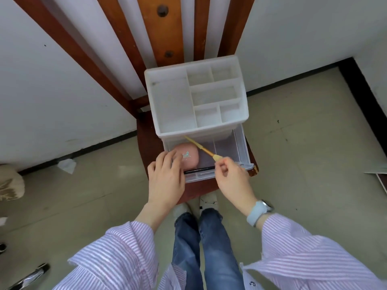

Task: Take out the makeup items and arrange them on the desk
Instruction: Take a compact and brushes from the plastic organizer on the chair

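A white plastic organizer (167, 105) with bare top compartments stands on a wooden chair seat. Its clear bottom drawer (240, 147) is pulled out toward me. Inside the drawer lies a pink rounded compact (189, 156) with a small shiny print, and a thin black stick (199, 170) runs along the drawer's front. My left hand (165, 181) reaches into the drawer's left side, fingertips touching the pink compact. My right hand (231, 177) pinches the near end of a slim yellow makeup stick (200, 147), whose far end slants up under the organizer's top tray.
The wooden chair (165, 32) has a slatted back against a white wall. Pale floor tiles surround it, with crumpled paper (68, 165) at the left, a beige bag (10, 185) at the far left edge, and my legs and shoes below the chair.
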Motion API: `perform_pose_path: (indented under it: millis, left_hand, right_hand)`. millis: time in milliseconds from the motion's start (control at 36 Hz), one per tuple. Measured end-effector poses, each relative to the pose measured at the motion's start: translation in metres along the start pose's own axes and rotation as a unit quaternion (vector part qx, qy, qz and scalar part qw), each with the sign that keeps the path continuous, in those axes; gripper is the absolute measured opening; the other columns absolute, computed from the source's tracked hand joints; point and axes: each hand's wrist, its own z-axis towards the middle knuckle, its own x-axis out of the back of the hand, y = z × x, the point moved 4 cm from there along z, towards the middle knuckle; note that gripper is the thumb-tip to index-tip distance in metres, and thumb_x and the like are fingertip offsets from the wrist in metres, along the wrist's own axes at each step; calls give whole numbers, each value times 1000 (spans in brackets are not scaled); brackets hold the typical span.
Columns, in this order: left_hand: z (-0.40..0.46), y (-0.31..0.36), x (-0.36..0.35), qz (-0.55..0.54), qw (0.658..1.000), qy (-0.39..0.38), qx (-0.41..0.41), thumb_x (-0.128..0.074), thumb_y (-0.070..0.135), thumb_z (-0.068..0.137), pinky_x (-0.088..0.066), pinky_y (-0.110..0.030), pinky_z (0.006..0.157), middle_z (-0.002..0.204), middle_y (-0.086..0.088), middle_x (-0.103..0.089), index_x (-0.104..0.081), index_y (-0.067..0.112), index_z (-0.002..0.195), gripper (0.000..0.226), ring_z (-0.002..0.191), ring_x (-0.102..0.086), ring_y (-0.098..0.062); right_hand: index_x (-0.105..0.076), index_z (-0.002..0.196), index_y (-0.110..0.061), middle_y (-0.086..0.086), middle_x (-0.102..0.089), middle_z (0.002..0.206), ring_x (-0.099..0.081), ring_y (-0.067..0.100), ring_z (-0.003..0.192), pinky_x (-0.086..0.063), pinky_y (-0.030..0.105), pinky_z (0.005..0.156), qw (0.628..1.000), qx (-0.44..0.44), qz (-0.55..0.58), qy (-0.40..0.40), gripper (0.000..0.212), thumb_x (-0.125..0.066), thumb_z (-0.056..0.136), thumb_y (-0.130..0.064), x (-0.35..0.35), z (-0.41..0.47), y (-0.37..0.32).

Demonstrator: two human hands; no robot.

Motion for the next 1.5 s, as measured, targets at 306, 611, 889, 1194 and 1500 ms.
perform_pose_path:
  millis: [306,611,889,1194,1500]
  left_hand:
    - [3,-2,-4,16,1000,8,-16,-39,22,82,-30,-38,85,117,-6,-61,-62,9,110,39,123,-39,-23]
    - [-11,-3,-16,34,994,-14,-106,-71,50,68,-25,-54,102,114,-6,-61,-63,17,106,51,122,-41,-28]
    - [-17,-7,-17,27,996,55,-69,-81,34,63,-29,-49,100,99,-7,-60,-57,10,86,41,111,-46,-24]
    - [-19,-8,-10,-4,998,60,-32,-75,42,68,-29,-43,95,119,-12,-50,-47,10,114,62,114,-43,-28]
    - [19,14,-14,49,997,-10,-55,-66,3,69,-39,-38,89,121,-13,-59,-57,2,118,49,116,-51,-30]
  right_hand:
    - [-48,111,-10,10,-57,113,-51,30,107,-39,39,82,930,110,-335,-102,22,-48,91,-18,-28,68,-8]
    - [-49,106,-5,14,-54,104,-44,24,83,-34,32,66,930,106,-283,-209,23,-39,87,4,0,63,5]
    - [-45,130,-15,7,-43,117,-40,23,109,-36,41,93,873,130,-312,-352,35,-37,96,-12,-19,57,11]
    - [-44,112,-8,9,-52,104,-45,25,96,-31,30,73,855,188,-389,-286,31,-39,84,4,9,41,-16]
    - [-42,107,-18,2,-52,82,-54,25,75,-48,42,68,937,42,-223,-265,12,-35,98,-20,49,22,30]
